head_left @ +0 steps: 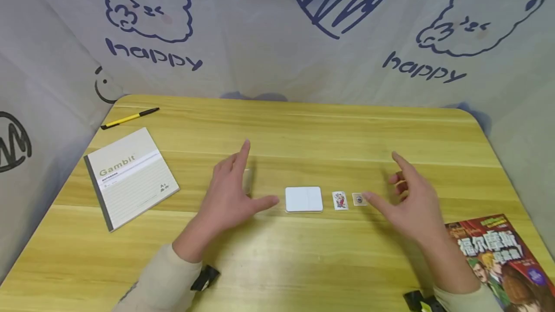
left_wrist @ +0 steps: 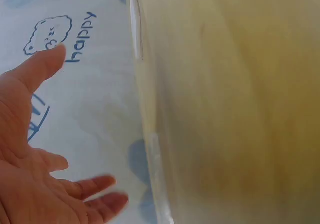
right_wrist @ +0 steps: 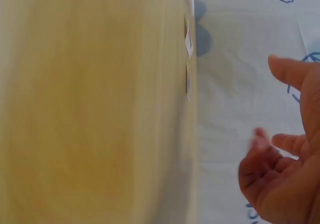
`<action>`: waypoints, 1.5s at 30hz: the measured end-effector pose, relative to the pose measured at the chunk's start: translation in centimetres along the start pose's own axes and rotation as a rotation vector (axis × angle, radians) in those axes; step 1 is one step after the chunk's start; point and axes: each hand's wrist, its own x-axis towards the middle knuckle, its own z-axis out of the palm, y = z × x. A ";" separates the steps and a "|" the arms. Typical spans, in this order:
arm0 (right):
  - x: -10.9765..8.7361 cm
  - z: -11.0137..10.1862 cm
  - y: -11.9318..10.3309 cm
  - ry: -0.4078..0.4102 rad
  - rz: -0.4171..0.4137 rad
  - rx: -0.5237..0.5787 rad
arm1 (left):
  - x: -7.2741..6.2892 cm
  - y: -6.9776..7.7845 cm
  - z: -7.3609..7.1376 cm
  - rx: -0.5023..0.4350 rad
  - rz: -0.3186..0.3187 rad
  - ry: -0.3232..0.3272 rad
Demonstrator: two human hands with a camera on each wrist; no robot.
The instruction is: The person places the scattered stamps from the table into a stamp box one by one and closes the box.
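Observation:
Above the wooden table my left hand [head_left: 230, 194] is spread, thumb out toward a white rectangular piece [head_left: 303, 199], apparently holding nothing. Partly hidden behind that hand lies a clear, plastic-looking object [head_left: 247, 182]. To the right of the white piece is a small playing card with a colourful figure [head_left: 340, 201], then a smaller pale square card [head_left: 359, 199]. My right hand [head_left: 409, 206] hovers beside that square, thumb tip near its right edge in the head view. Its thumb and index finger are extended, the other fingers loosely bent. Nothing shows in its grasp in the right wrist view.
A Gambit notebook [head_left: 132, 179] lies at the left, with a yellow and black pen [head_left: 130, 118] beyond it. At the lower right is a red comic-style book [head_left: 505, 259], partly behind the right forearm. A white cloth with drawings [head_left: 256, 37] hangs along the table's far edge.

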 end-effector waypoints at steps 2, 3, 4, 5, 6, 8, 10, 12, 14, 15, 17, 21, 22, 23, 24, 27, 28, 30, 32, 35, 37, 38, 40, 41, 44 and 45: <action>-0.1 0.3 0.1 0.013 0.022 0.092 | 0.0 0.2 0.4 -0.143 0.012 -0.020; -0.1 0.5 0.1 0.017 0.032 0.144 | 0.1 0.2 0.6 -0.221 0.013 -0.036; -0.1 0.7 0.2 0.018 0.041 0.192 | 0.1 0.3 0.9 -0.295 0.010 -0.055; -0.1 0.9 0.2 0.016 0.049 0.240 | 0.1 0.4 1.1 -0.366 0.011 -0.074; -0.1 1.1 0.2 0.007 0.057 0.293 | 0.2 0.5 1.4 -0.424 0.009 -0.095; 0.0 1.6 0.3 -0.015 0.057 0.380 | 0.2 0.7 1.9 -0.508 0.000 -0.129; 0.0 2.1 0.4 -0.056 0.060 0.455 | 0.2 0.9 2.3 -0.506 0.004 -0.142; 0.1 2.6 0.4 -0.103 0.058 0.510 | 0.3 1.2 2.8 -0.494 0.005 -0.155; 0.1 3.1 0.4 -0.149 0.056 0.549 | 0.3 1.3 3.3 -0.495 -0.005 -0.175; 0.1 3.3 0.4 -0.172 0.056 0.562 | 0.3 1.4 3.6 -0.511 -0.014 -0.191; 0.1 3.7 0.3 -0.216 0.049 0.571 | 0.3 1.4 4.1 -0.547 -0.039 -0.217; 0.3 4.3 0.3 -0.282 0.037 0.530 | 0.4 1.4 4.9 -0.613 -0.071 -0.246; 0.3 4.4 0.3 -0.295 0.035 0.514 | 0.5 1.3 5.1 -0.612 -0.074 -0.244; 0.3 4.5 0.3 -0.305 0.033 0.493 | 0.5 1.3 5.3 -0.615 -0.077 -0.244; 0.4 4.5 0.3 -0.314 0.032 0.472 | 0.6 1.2 5.4 -0.619 -0.080 -0.246; 0.4 4.6 0.3 -0.340 0.025 0.432 | 0.8 1.0 5.7 -0.624 -0.096 -0.254; 0.4 4.6 0.4 -0.345 0.021 0.420 | 0.8 0.9 5.8 -0.625 -0.098 -0.256; 0.5 4.6 0.5 -0.352 0.012 0.400 | 0.9 0.8 5.9 -0.620 -0.099 -0.260; 0.5 4.7 0.6 -0.358 0.005 0.383 | 1.0 0.7 6.1 -0.599 -0.091 -0.262; 0.6 4.8 0.6 -0.373 0.006 0.365 | 1.0 0.7 6.3 -0.559 -0.083 -0.261; 0.6 4.8 0.7 -0.385 0.011 0.359 | 1.0 0.7 6.4 -0.532 -0.083 -0.259; 0.6 4.8 0.7 -0.391 0.013 0.355 | 0.9 0.7 6.5 -0.520 -0.085 -0.258; 0.6 4.9 0.7 -0.402 0.016 0.350 | 0.9 0.7 6.6 -0.498 -0.088 -0.254; 0.6 4.9 0.8 -0.406 0.016 0.349 | 0.9 0.7 6.6 -0.489 -0.087 -0.252; 0.7 5.0 0.9 -0.414 0.013 0.340 | 0.9 0.7 6.7 -0.468 -0.086 -0.247; 0.7 5.1 0.9 -0.416 0.011 0.338 | 0.9 0.8 6.7 -0.464 -0.084 -0.246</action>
